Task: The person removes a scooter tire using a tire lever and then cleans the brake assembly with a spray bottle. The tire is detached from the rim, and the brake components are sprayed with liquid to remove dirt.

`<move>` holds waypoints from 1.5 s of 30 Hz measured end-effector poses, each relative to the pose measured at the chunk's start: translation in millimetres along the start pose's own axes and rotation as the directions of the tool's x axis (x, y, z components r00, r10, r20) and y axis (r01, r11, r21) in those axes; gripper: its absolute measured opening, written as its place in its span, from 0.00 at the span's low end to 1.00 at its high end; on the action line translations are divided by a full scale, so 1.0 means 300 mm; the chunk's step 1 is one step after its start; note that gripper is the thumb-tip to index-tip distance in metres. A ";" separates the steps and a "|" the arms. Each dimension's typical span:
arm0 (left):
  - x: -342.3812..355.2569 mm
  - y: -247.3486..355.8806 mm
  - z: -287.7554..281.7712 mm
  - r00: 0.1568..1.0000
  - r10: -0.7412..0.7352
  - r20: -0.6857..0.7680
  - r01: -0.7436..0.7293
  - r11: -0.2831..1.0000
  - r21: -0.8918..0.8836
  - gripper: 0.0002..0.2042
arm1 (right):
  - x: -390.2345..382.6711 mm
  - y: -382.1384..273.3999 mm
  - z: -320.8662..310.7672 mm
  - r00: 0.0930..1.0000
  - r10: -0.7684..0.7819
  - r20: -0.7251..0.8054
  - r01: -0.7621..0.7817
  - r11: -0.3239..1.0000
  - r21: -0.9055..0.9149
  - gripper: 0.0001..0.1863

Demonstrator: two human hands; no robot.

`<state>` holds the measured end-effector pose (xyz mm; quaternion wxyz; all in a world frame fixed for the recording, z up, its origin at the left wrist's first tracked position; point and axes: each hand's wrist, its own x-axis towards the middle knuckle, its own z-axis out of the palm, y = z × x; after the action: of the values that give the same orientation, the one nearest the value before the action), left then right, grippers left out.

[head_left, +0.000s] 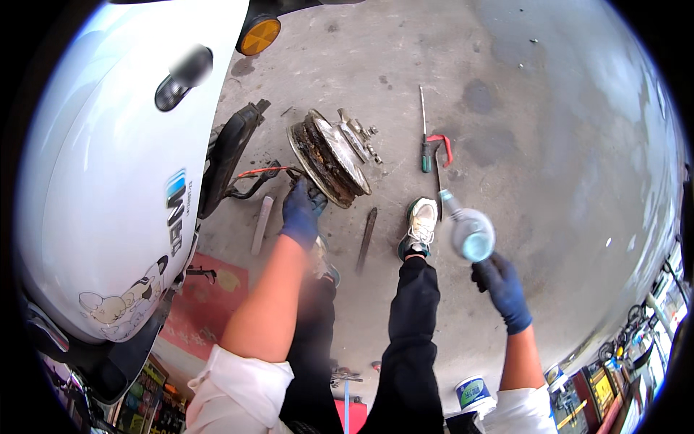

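A bare wheel (329, 159) with a rusty, dirt-caked rim and a pale metal hub stands tilted on the concrete floor, no tyre around it. At its lower left edge is my left hand (301, 211) in a dark blue glove, with its fingers curled against the wheel. An orange cable (262, 171) runs from beside that hand toward the scooter. Out to the right, my gloved right hand (502, 288) is closed on a translucent plastic bottle (473, 235) with a pale blue end. The bottle's narrow nozzle points up and left. It is slightly blurred.
A white scooter body (108, 181) fills the left side. Metal parts (356, 136) lie beyond the wheel. A screwdriver (425, 152), a red-handled tool (447, 148) and a dark flat bar (368, 235) lie on the floor. A white bucket (473, 394) stands behind my right leg.
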<state>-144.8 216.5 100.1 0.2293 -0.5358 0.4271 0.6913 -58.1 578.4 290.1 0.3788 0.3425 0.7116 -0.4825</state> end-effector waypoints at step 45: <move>-0.073 -0.169 -0.041 0.977 -0.177 0.119 0.157 0.974 0.161 0.38 | -0.240 -0.110 0.538 0.900 -0.436 -0.015 0.414 0.865 -0.284 0.16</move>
<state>-91.6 236.2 102.3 0.3545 -0.5038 0.4152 0.6694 -18.3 407.1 326.8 0.2788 0.1403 0.8435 -0.4371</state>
